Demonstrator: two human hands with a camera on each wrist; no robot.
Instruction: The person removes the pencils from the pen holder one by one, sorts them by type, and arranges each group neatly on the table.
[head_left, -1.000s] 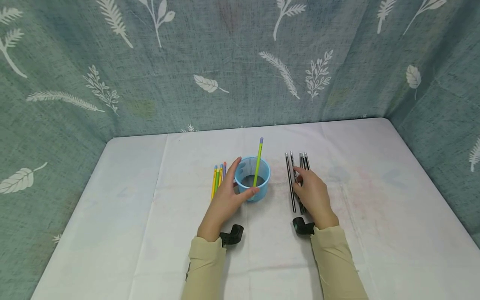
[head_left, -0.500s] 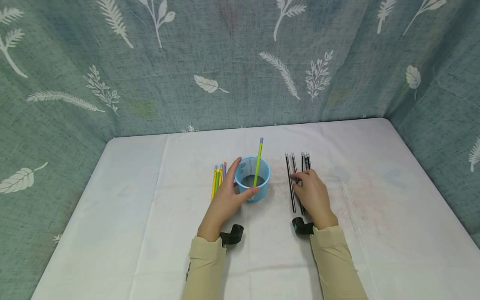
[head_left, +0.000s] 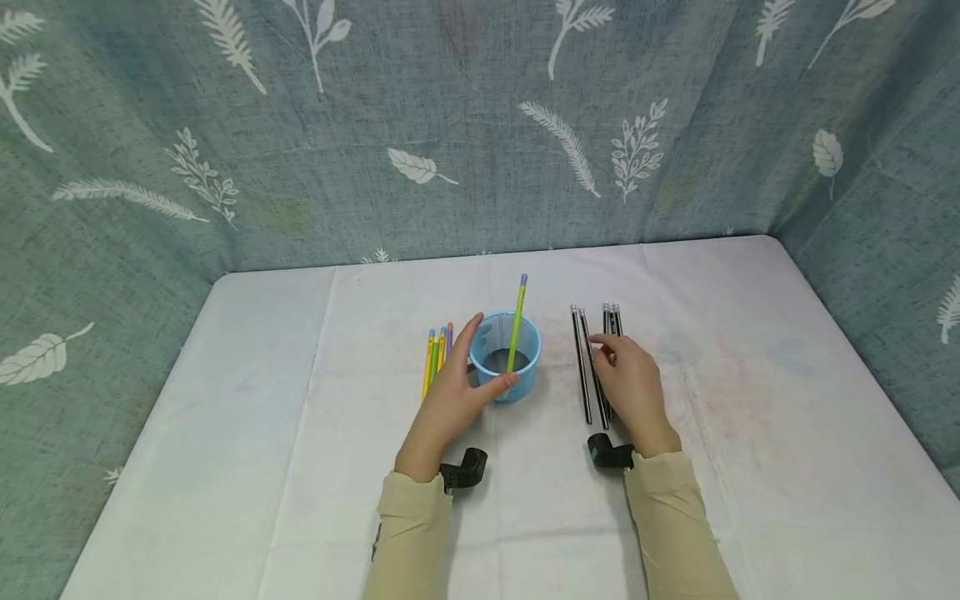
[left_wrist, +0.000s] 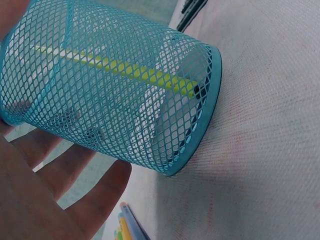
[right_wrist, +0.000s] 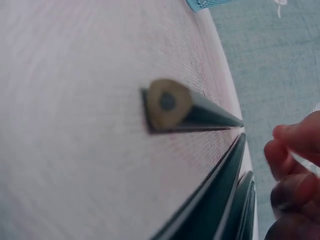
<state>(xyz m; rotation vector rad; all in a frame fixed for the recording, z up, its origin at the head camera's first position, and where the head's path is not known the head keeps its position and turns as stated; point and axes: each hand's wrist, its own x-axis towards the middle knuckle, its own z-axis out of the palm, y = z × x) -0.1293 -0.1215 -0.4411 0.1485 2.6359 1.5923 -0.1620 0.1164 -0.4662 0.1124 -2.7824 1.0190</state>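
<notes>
My left hand [head_left: 452, 393] grips a light blue mesh pencil cup [head_left: 527, 385], thumb at the near side and fingers around the left. Inside it one yellow-green pencil [head_left: 517, 325] leans, its purple end up; the left wrist view shows its other end low in the mesh. My right hand [head_left: 634, 390] hovers at the dark striped pencils with its fingers loosely bent. Two of these, a left pencil [head_left: 581, 367] and its neighbour [head_left: 588, 350], lie close together. Further right, more dark pencils [head_left: 617, 321] are partly hidden by the hand. In the right wrist view the fingers [right_wrist: 292, 145] hold nothing.
Left of the cup lie several coloured pencils [head_left: 430, 362], partly behind the left hand. A white cloth [head_left: 300, 467] covers the table. Behind it hangs a grey-green curtain [head_left: 480, 208] with leaf prints.
The second dark pencil has shifted left toward the leftmost one, and its gap to the right-hand group has widened. My right hand has lifted slightly off it. The left hand and cup stay put.
</notes>
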